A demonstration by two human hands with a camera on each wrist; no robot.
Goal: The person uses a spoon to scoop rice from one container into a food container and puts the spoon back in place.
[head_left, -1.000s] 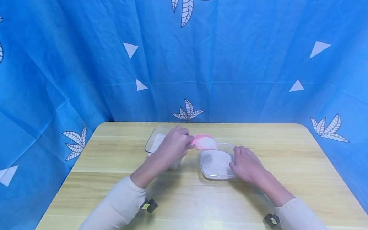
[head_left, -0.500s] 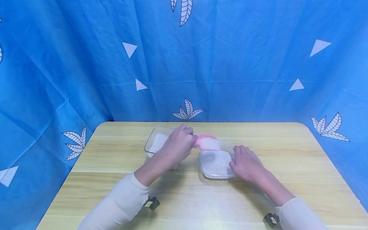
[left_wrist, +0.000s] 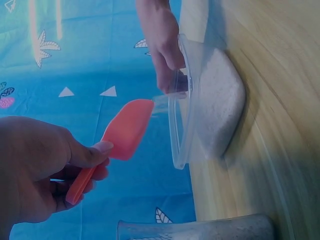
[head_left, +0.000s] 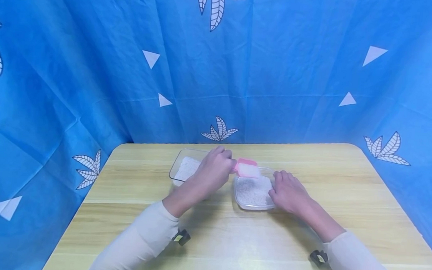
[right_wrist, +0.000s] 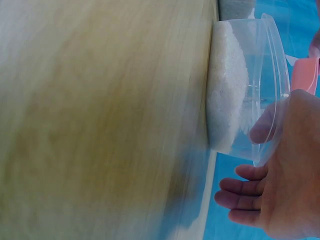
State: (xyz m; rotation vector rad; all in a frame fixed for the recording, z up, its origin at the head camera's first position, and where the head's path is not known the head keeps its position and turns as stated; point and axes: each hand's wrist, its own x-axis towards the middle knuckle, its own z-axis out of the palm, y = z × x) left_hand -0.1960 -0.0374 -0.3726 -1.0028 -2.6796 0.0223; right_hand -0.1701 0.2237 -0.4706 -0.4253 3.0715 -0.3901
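Observation:
My left hand [head_left: 213, 170] grips the handle of a pink scoop [head_left: 249, 170] loaded with white grains. The scoop is over the far left rim of a clear plastic container [head_left: 253, 208], which holds white grains [head_left: 255, 192]. In the left wrist view the scoop [left_wrist: 131, 130] tilts toward the container [left_wrist: 178, 150], with a pale streak at its lip. My right hand [head_left: 291, 192] pinches the container's right rim. In the right wrist view the right hand's thumb [right_wrist: 264, 125] is inside the wall and the other fingers are outside.
A second clear container [head_left: 176, 165] with white grains stands on the left, partly hidden by my left hand and forearm. Both containers are on a light wooden table [head_left: 231, 245]. A blue patterned curtain [head_left: 280, 72] hangs behind and at the sides.
My left hand has moved a little to the right with the scoop, bringing it farther over the right container's rim. My right hand and both containers stay in place.

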